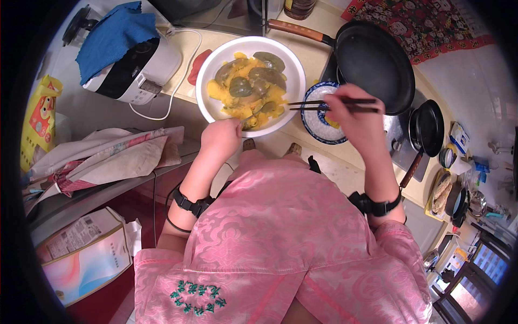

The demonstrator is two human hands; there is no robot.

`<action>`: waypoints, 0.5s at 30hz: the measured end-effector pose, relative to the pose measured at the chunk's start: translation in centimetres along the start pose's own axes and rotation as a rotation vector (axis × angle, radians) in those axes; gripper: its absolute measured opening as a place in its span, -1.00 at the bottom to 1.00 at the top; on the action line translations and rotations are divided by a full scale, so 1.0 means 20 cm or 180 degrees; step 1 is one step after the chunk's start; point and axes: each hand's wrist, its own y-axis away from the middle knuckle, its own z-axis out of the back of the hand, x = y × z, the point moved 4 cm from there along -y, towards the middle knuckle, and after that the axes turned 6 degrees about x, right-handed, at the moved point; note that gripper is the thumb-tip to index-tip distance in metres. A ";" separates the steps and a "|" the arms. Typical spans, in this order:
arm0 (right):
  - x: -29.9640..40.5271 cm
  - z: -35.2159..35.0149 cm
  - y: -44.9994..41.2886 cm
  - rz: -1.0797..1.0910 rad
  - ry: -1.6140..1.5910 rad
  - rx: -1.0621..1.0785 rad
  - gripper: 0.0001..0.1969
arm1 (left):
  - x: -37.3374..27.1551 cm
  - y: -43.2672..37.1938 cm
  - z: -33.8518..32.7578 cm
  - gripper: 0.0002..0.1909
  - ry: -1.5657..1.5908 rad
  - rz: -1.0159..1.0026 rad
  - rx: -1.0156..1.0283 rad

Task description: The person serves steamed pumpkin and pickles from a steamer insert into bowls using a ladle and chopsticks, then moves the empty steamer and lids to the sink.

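Observation:
A white basin [205,69] on the counter holds cooked yellow pumpkin flesh [238,106] and several pieces of greenish-brown pumpkin skin [261,77]. At its near rim, my left hand [221,138] grips a metal spoon [259,111], whose bowl rests in the mash. My right hand [356,115] holds a pair of dark chopsticks [309,106], their tips over the basin's right rim. Under that hand stands a blue-and-white plate [319,127] with a little yellow food on it, partly hidden by my fingers.
A large black frying pan [374,67] sits behind my right hand, its wooden handle [299,31] pointing left. A smaller pan [431,127] stands farther right. At left are a white appliance [133,77] under a blue cloth [117,40], a white cord [174,97] and folded fabric [117,162].

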 end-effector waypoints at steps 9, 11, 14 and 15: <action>-0.11 -0.37 -0.18 0.0311 0.0988 0.0694 -0.80 | -0.02 -0.01 -0.05 -0.82 -0.0134 -0.0008 0.0102; -0.14 -0.38 -0.16 0.0270 0.0892 0.0635 -0.81 | -0.02 0.00 -0.04 -0.82 -0.0109 -0.0090 0.0043; -0.15 -0.35 -0.11 0.0384 0.0416 0.0513 -0.85 | -0.01 0.03 -0.01 -0.82 -0.0072 -0.0062 -0.0164; -0.15 -0.33 -0.09 0.0387 0.0423 0.0531 -0.85 | -0.01 0.04 0.00 -0.82 -0.0056 -0.0048 -0.0165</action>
